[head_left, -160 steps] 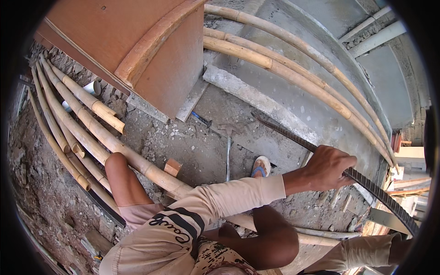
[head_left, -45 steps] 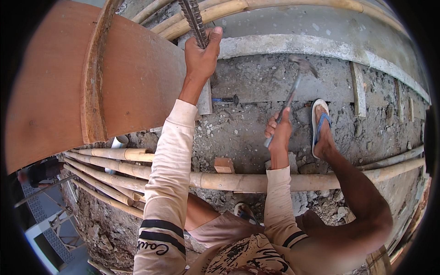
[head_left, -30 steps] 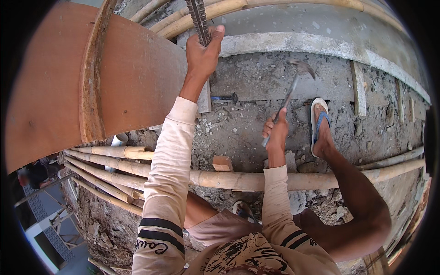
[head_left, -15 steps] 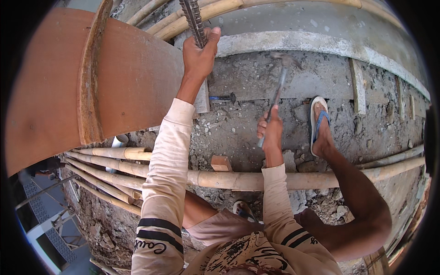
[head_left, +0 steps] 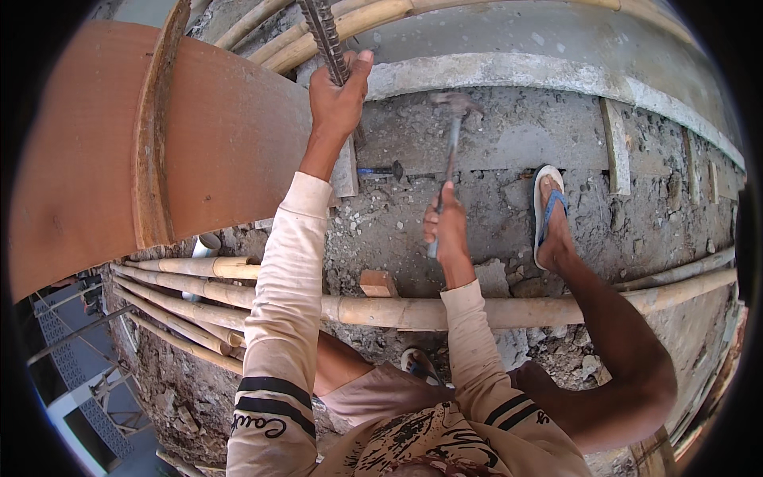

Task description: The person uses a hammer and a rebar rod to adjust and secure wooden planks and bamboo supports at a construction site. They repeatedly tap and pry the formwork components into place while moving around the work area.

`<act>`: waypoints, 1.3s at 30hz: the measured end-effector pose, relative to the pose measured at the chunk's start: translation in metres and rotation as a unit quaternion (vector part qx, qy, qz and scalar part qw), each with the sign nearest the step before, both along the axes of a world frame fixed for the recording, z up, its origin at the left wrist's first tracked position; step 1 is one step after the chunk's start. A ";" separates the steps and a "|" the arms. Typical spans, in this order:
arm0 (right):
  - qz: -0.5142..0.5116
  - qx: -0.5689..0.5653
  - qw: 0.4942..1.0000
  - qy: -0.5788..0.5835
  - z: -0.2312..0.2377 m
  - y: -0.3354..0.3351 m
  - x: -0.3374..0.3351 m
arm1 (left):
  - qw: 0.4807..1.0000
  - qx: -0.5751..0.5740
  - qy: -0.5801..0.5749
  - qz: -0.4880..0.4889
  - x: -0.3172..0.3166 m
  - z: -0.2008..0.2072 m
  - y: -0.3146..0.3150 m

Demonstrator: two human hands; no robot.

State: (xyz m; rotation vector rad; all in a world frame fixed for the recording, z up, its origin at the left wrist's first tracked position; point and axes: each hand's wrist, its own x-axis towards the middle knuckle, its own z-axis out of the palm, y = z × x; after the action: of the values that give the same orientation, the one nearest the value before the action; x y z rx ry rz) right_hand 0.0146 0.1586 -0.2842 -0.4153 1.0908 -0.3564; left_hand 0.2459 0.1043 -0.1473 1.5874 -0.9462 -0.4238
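My left hand (head_left: 335, 103) is closed around ribbed steel rebar (head_left: 324, 36), which rises out of the top of the view; it looks like two bars side by side. Lower and to the right, my right hand (head_left: 449, 226) grips a claw hammer (head_left: 454, 147) near the end of its handle. The hammer's head is up, slightly blurred, and apart from the rebar. Between the two hands, a blue-handled tool with a dark head (head_left: 381, 171) lies on the rough ground. Beyond the hammer runs a pale concrete-smeared board edge (head_left: 509, 73).
A large reddish-brown panel (head_left: 230, 135) with a wooden batten (head_left: 152, 135) stands at the left. Bamboo poles (head_left: 397, 312) cross in front of my legs. A wood block (head_left: 378, 283) lies beside them. Wooden stakes (head_left: 615, 147) brace the board. Wet grey concrete (head_left: 477, 36) lies beyond.
My right hand has swung the claw hammer leftward, toward the rebar. My left hand keeps its grip, and it and the rebar sit slightly farther left in view.
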 end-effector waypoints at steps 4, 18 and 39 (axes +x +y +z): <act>-0.335 -0.108 0.936 0.008 0.038 -0.082 -0.041 | 1.000 -0.004 -0.003 0.006 0.001 -0.002 0.002; -0.159 -0.015 0.987 0.024 0.012 -0.009 -0.025 | 1.000 0.018 -0.006 0.020 0.003 0.000 0.011; 0.325 -0.572 0.676 0.332 -0.057 0.005 -0.047 | 0.984 0.067 -0.165 -0.023 -0.061 -0.007 -0.029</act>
State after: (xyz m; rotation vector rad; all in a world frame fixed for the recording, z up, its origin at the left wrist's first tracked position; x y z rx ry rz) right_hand -0.0326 0.1640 -0.3409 -2.1552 1.2021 -0.1959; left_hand 0.1853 0.0755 -0.1540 1.7948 -1.2289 -0.2644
